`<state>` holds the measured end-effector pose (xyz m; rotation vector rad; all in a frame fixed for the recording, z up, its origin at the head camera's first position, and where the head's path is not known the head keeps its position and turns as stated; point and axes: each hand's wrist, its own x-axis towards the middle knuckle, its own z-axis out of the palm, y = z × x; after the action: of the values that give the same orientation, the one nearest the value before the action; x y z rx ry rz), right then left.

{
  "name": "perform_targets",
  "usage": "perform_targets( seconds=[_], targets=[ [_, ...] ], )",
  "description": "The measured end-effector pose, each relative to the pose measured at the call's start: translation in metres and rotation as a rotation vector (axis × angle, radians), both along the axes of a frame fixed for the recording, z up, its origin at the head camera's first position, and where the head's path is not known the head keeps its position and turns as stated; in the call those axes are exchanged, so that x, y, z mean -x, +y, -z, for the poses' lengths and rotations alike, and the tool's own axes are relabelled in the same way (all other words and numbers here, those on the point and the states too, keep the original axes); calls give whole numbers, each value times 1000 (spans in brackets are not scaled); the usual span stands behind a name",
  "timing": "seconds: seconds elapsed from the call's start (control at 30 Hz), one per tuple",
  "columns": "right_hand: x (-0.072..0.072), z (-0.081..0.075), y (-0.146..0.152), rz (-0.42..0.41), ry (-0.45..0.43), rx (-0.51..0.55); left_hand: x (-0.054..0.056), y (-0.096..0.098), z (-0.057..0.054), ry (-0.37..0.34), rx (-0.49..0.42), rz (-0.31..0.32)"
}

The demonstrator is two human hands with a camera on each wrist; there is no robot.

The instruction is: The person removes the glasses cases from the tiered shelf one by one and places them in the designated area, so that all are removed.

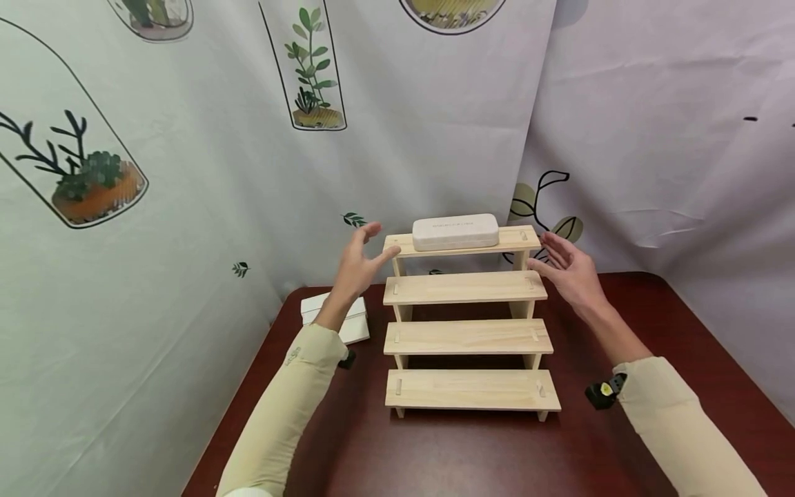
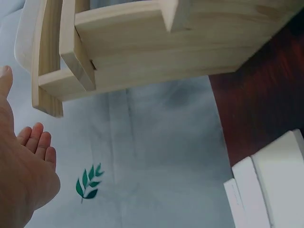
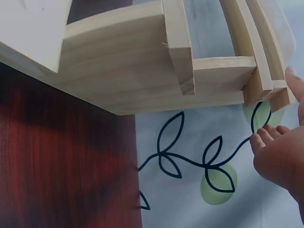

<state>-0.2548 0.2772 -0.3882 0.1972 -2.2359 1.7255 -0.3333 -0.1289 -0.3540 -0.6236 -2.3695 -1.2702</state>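
A light wooden stepped rack (image 1: 468,338) with several tiers stands on the dark red table (image 1: 478,455). On its top tier lies a white oblong case (image 1: 456,235) with faint lettering on the lid. My left hand (image 1: 359,266) is beside the rack's top left end, fingers spread and holding nothing. Beyond the opposite end, my right hand (image 1: 573,273) has its thumb and fingers apart, also holding nothing. Both wrist views show a gap between the palm and the rack's side, with the left palm (image 2: 28,175) and right palm (image 3: 285,156) facing it.
White boxes (image 1: 354,324) lie on the table at the left, behind my left forearm; they show in the left wrist view as a stack of white edges (image 2: 275,180). A white curtain (image 1: 435,152) printed with plants hangs close behind the table and along its sides.
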Motion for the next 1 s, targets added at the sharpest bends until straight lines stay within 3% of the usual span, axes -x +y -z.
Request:
perform_targets(
  seconds=[0.2, 0.5, 1.0],
  targets=[
    [5, -3, 0, -4, 2, -16, 5, 19, -8, -16, 13, 16],
    [15, -5, -7, 0, 15, -24, 7, 45, -18, 19, 100, 15],
    [23, -11, -13, 21, 30, -71, 7, 66, -20, 19, 193, -29]
  ],
)
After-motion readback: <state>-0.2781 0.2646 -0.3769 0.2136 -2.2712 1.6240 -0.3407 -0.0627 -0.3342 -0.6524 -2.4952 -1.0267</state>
